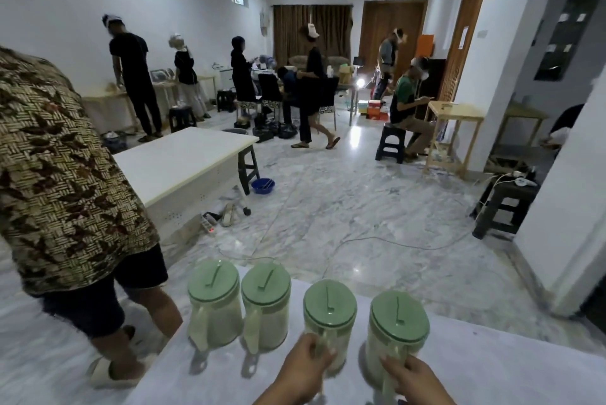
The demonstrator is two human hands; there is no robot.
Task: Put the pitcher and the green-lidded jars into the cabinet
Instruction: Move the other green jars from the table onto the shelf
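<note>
Several green-lidded jars with handles stand in a row on a white table top [492, 358] in front of me. The two on the left [213, 299] [265, 303] stand free. My left hand [303, 368] is closed around the handle of the third jar [329, 313]. My right hand [413, 378] grips the handle of the rightmost jar [398, 326]. All jars are upright with lids on. No pitcher without a green lid and no cabinet shows in this view.
A person in a patterned shirt [59, 175] stands close at the left, by the table's corner. Beyond lie a marble floor with cables [360, 240], a white low table [183, 162], black stools [505, 204] and several people farther back.
</note>
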